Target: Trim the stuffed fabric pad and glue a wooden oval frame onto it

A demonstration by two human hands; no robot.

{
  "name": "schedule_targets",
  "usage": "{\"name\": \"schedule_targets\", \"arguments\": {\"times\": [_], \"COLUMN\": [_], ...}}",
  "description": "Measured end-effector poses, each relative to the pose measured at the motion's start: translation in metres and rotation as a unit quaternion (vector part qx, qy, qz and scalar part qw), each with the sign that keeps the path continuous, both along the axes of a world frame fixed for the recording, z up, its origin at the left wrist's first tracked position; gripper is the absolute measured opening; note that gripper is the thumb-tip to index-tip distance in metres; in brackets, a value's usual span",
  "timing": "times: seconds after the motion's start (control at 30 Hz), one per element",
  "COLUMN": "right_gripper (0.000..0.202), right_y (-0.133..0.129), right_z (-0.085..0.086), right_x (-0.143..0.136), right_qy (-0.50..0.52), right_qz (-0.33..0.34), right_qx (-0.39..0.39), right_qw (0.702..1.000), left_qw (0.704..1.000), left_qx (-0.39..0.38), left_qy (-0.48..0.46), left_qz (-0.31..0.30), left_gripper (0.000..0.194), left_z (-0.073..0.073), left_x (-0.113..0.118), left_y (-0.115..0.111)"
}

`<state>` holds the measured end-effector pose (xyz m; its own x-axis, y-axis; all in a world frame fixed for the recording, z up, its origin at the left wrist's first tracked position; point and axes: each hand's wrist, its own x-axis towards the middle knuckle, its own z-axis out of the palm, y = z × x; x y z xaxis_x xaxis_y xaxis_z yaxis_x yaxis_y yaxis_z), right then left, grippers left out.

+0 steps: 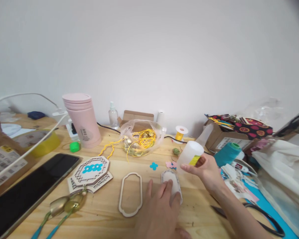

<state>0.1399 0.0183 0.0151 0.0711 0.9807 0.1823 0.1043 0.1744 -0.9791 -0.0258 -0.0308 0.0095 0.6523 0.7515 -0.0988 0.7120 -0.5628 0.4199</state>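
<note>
My right hand (206,172) is closed around a white plastic bottle (189,156) with a yellow label. The bottle is tilted, its base raised up and to the right, its lower end near a white elongated plaque (169,178) with a patterned edge. Spread over that plaque, the fingers of my left hand (161,205) rest on its surface. To the left lies a pale wooden frame (120,196) with a notched outline. Small blue (153,166) and pink flower cutouts (168,164) lie just beyond the plaque.
Octagonal wooden pieces (86,177), metal bells (72,203), a phone (35,192), a green cap (74,147) and a pink tumbler (83,121) occupy the left. A bag of yellow cord (144,137) stands behind. Black-handled scissors (271,229) and teal thread (228,154) lie right.
</note>
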Motion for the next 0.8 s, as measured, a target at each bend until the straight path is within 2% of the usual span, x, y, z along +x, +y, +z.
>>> {"name": "schedule_targets", "arguments": {"times": [0.13,0.2,0.37,0.47,0.57,0.63,0.7,0.8], "right_gripper": [0.026,0.027,0.034,0.033,0.037,0.037,0.033,0.028], "right_y": [0.002,0.007,0.016,0.01,-0.001,-0.008,-0.01,-0.009], "right_z": [-0.005,-0.006,0.003,0.011,0.013,0.012,0.01,0.007], "right_x": [0.014,0.02,0.024,0.018,0.005,-0.005,-0.015,-0.025], "right_qy": [0.07,0.097,0.14,0.156,0.109,0.055,0.001,-0.061], "right_qz": [-0.032,-0.027,-0.007,0.013,0.027,0.013,-0.007,-0.041], "right_qx": [0.0,0.005,0.037,0.043,0.011,-0.016,-0.025,0.008], "right_qw": [0.997,0.995,0.989,0.987,0.994,0.998,1.0,0.997], "left_qw": [1.0,1.0,0.998,0.987,0.946,0.909,0.882,0.868], "left_qx": [0.0,0.0,0.039,0.145,0.315,0.416,0.469,0.483], "left_qy": [-0.004,0.002,0.032,0.035,0.018,-0.012,-0.04,-0.077], "left_qz": [-0.002,-0.005,-0.028,-0.052,-0.078,-0.011,0.02,0.084], "left_gripper": [0.067,0.066,0.067,0.061,0.045,0.034,0.027,0.025], "left_z": [0.001,0.001,-0.005,-0.018,-0.036,-0.049,-0.062,-0.081], "left_x": [-0.001,-0.001,-0.001,-0.001,0.004,0.01,0.017,0.031], "left_y": [0.0,0.0,0.001,-0.001,-0.005,-0.009,-0.012,-0.014]}}
